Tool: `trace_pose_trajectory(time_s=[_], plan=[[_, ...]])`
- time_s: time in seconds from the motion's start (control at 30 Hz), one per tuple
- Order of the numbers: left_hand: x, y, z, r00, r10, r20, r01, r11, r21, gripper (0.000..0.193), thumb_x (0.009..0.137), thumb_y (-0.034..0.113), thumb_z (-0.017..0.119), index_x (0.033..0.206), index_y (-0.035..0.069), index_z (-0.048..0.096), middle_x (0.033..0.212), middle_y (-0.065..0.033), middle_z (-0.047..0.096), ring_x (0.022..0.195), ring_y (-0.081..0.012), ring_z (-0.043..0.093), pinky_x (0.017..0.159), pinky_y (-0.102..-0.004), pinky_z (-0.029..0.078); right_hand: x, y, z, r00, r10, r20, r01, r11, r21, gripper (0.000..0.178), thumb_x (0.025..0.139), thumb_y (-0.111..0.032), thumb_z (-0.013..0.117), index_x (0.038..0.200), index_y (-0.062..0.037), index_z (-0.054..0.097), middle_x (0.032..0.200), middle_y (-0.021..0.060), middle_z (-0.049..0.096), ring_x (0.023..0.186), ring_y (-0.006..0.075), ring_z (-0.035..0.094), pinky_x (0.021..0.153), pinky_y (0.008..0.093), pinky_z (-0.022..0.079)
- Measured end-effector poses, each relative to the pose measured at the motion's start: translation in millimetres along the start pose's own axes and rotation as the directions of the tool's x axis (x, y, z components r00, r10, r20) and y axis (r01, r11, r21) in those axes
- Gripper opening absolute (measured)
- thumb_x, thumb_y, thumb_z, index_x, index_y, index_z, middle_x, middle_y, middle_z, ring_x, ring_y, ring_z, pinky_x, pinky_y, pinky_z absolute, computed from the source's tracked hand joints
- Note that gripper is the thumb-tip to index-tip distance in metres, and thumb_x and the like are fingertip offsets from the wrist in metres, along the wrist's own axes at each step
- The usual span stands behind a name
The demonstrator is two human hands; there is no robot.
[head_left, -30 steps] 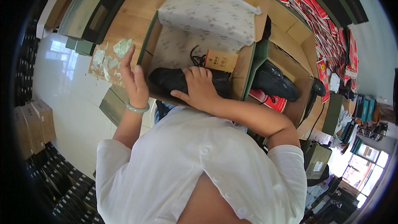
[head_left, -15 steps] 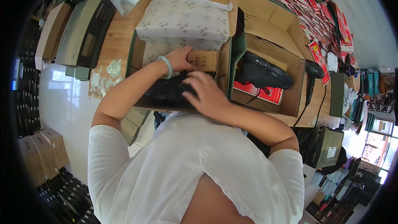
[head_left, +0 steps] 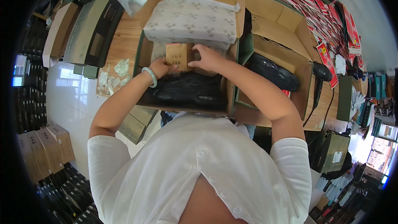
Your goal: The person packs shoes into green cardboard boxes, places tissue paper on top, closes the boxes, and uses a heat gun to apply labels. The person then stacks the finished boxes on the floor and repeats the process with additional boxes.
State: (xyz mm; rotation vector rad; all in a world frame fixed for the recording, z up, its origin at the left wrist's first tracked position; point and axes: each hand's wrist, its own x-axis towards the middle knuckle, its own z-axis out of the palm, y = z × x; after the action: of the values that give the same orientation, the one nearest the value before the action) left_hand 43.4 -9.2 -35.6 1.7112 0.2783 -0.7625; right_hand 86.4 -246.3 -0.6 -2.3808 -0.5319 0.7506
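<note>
A small tan cardboard box (head_left: pixel 178 54) stands inside an open green shoebox (head_left: pixel 139 54), between my two hands. My left hand (head_left: pixel 161 67) grips its lower left corner, fingers bent against the front. At its right side, my right hand (head_left: pixel 207 59) has curled fingers and thumb against the edge. Nearest to me in the same shoebox lies a glossy black wrapped bundle (head_left: pixel 186 91), its content hidden. White patterned tissue paper (head_left: pixel 190 18) spreads over the raised lid side and partly into the shoebox.
On the right, a second open shoebox (head_left: pixel 309 83) holds a dark shoe (head_left: pixel 273 72). Beyond it are a black hair dryer (head_left: pixel 321 74) and piled red printed cards (head_left: pixel 290 8). A closed olive shoebox (head_left: pixel 89 33) stands on the left, near paper scraps (head_left: pixel 120 68) on the table.
My right hand has moved up from over the black bundle to the small box's right side. The small box has shifted left, and my left hand is now at its lower left corner.
</note>
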Motion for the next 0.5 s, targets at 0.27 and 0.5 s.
trace_pose_trajectory(time_s=[0.27,0.5], plan=[[22.9,-5.8,-32.7,0.976,-0.214,0.037,0.162,0.833,0.529,0.036,0.089,0.024,0.070,0.111,-0.004,0.065,0.101,-0.0108,0.070,0.091,-0.0185,0.064,0.077,-0.0318,0.050,39.7,4.8,36.6,0.973,0.225,-0.056,-0.214,0.963,0.162,0.104,0.073,-0.048,0.081,0.147,0.0004,0.026,0.146,0.0242,0.039,0.135,0.0358,0.041,0.108,0.0396,0.038],[3.6,29.1,-10.1,0.964,-0.080,-0.253,0.241,0.664,0.708,0.062,0.087,0.034,0.071,0.130,-0.006,0.050,0.113,-0.0229,0.065,0.102,-0.0306,0.065,0.084,-0.0345,0.051,51.4,19.4,31.0,0.934,0.296,-0.201,-0.248,0.940,0.234,0.065,0.074,-0.033,0.081,0.120,0.0030,0.053,0.111,0.0227,0.062,0.104,0.0349,0.061,0.085,0.0432,0.051]])
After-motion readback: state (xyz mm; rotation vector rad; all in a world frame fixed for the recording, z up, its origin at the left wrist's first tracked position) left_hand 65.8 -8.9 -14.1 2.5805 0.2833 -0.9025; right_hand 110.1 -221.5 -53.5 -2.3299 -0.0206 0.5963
